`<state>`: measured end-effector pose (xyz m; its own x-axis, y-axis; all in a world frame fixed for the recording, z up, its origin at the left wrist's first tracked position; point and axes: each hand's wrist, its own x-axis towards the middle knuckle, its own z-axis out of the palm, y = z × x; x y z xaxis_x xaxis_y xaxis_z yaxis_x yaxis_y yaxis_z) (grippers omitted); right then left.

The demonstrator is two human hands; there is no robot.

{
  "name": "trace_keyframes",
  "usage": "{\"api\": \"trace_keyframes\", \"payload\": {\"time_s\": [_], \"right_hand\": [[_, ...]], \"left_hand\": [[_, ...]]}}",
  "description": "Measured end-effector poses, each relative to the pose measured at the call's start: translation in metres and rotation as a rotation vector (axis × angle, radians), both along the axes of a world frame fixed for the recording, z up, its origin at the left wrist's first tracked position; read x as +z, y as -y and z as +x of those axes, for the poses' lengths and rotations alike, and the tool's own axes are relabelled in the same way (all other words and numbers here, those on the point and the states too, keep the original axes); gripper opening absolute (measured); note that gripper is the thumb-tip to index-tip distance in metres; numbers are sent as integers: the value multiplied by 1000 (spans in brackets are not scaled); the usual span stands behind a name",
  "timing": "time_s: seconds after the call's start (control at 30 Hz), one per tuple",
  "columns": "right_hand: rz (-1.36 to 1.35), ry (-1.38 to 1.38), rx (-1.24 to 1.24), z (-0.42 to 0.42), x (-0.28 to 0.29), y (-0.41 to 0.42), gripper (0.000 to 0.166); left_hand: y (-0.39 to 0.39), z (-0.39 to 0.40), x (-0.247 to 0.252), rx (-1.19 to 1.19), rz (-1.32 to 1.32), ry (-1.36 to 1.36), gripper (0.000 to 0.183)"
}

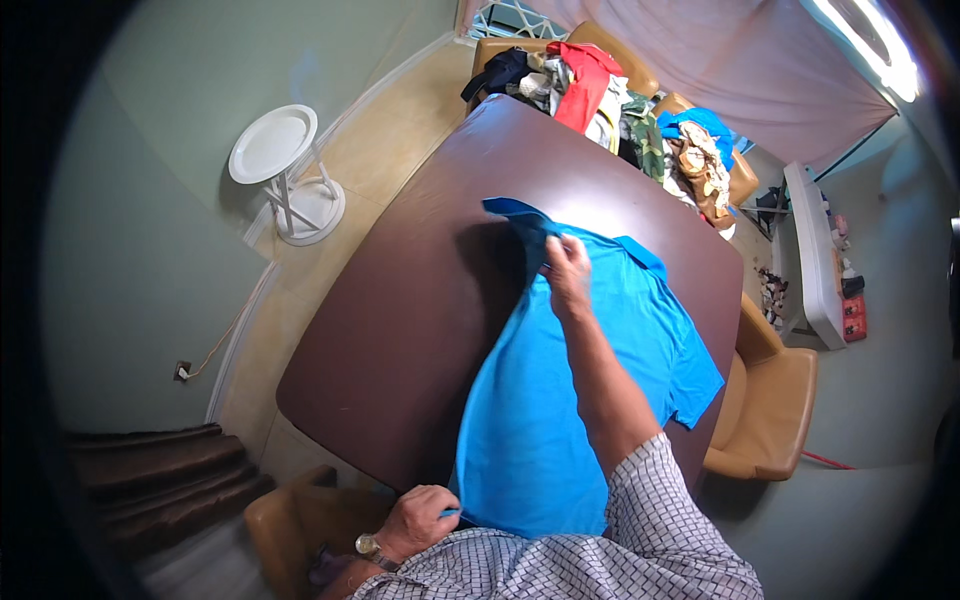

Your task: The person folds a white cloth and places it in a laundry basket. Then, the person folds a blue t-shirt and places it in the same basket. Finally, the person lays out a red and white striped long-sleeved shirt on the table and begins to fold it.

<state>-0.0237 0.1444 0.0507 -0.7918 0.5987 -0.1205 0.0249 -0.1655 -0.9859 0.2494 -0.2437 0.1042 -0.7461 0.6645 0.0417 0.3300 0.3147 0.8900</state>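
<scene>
A bright blue short-sleeved collared shirt (525, 420) lies across the dark brown table (390, 322), its hem towards me. My right hand (568, 274) reaches over it and pinches the fabric near the left shoulder. From that grip the left sleeve rises off the tabletop and casts a shadow. The collar (643, 256) and the right sleeve (697, 386) rest flat on the right side. At the near edge my left hand (421, 519), with a watch at the wrist, grips the hem's left corner. The fabric between both hands forms a long curved edge.
Heaped clothes (589, 86) cover tan chairs beyond the table's far side. Another tan chair (780, 412) stands at the right, and one (277, 525) at the near left. A white round stand (274, 146) is by the wall. A white shelf table (814, 262) holds small items.
</scene>
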Motion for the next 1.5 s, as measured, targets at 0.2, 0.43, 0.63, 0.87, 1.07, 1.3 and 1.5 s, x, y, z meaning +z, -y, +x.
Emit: {"api": "trace_keyframes", "payload": {"time_s": [0.2,0.43,0.63,0.87,1.07,1.3,1.5], "right_hand": [[-146,171,-308,135,-52,-82,57],[418,368,-273,196,-54,-102,64],[807,214,-152,121,-21,-105,40],[1123,440,6,7,-35,-123,59],[1281,773,171,-43,-38,-119,55],[1074,538,44,-87,-51,-125,35],[1115,497,-5,-114,-65,-132,39]], "left_hand": [[-36,13,-49,-447,-178,81,26],[-49,5,-38,-224,-170,117,26],[-59,-19,-27,221,-165,-138,37],[-73,-29,-54,118,-373,132,35],[-72,-36,-68,126,-344,194,23],[-71,-54,-62,143,-350,303,23],[-75,-72,-63,205,-343,323,20]]}}
